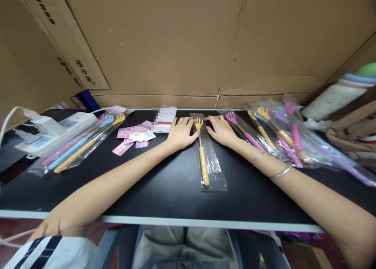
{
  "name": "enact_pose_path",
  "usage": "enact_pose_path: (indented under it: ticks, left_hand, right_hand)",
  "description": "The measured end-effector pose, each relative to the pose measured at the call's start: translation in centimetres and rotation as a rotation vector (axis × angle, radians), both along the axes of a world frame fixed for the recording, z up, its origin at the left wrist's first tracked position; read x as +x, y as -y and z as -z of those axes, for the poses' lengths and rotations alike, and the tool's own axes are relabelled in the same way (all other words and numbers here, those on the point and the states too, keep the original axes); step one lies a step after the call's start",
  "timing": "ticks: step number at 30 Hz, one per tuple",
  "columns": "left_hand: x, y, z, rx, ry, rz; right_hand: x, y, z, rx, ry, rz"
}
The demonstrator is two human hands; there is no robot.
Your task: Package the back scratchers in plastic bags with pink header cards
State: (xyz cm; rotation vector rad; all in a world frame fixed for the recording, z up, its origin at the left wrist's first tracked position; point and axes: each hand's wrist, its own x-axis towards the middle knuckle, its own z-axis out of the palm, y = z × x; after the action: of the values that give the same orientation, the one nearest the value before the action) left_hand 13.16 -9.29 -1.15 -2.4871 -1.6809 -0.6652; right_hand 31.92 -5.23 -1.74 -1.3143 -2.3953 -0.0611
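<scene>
A yellow back scratcher [202, 159] lies in a clear plastic sleeve [216, 171] on the black table [176, 190], its claw end pointing away from me. My left hand [180, 132] rests on the left side of the sleeve's top end, fingers curled by the claw. My right hand [221, 130] presses the right side of the same end. Both hands touch the sleeve near its far opening.
Bagged scratchers lie at the left [79, 145] and in a pile at the right [282, 138]. Small pink cards [133, 138] and a phone [164, 119] sit behind my left hand. A power strip [55, 130] is far left, a bottle [337, 94] far right, a cardboard wall [188, 46] behind.
</scene>
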Motion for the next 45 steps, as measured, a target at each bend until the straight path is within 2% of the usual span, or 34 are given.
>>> enact_pose_path:
  ticks: [21, 29, 34, 39, 42, 45]
  left_hand:
    - [0.0, 0.0, 0.0, -0.033, -0.028, -0.019]
    - [-0.3, -0.3, -0.1, -0.054, 0.047, 0.054]
    - [-0.7, -0.8, 0.2, -0.021, 0.167, 0.164]
    - [-0.9, -1.2, 0.5, -0.005, 0.317, 0.251]
    - [-1.0, -1.3, 0.5, -0.048, 0.405, 0.292]
    - [-1.1, -1.2, 0.3, -0.135, 0.502, 0.330]
  right_hand:
    - [-0.4, 0.5, -0.5, -0.047, 0.041, 0.053]
    - [-0.1, 0.4, -0.4, -0.023, -0.021, 0.075]
    - [0.2, -0.5, 0.0, -0.095, -0.261, -0.014]
    - [-0.1, -0.8, 0.1, -0.335, -0.767, -0.136]
    - [-0.7, -0.2, -0.4, -0.489, -0.975, -0.125]
    - [-1.1, 0.4, -1.1, -0.569, -1.089, -0.110]
